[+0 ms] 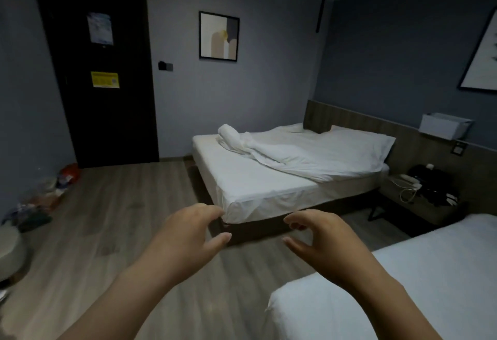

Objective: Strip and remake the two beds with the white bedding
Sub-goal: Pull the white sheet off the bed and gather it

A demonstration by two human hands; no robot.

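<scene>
Both reach forward: left hand [188,232], right hand [326,237], fingers loosely curled.

Floor [150,205] open between beds; far bed [269,186] ahead.

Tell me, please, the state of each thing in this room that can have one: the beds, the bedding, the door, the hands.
far bed: sheet on, not made up.
duvet: rumpled, bunched across the far bed.
pillow: lying at the headboard end.
near bed: covered with smooth white bedding.
door: shut.
left hand: fingers loosely curled, holds nothing.
right hand: fingers loosely curled, holds nothing.
</scene>
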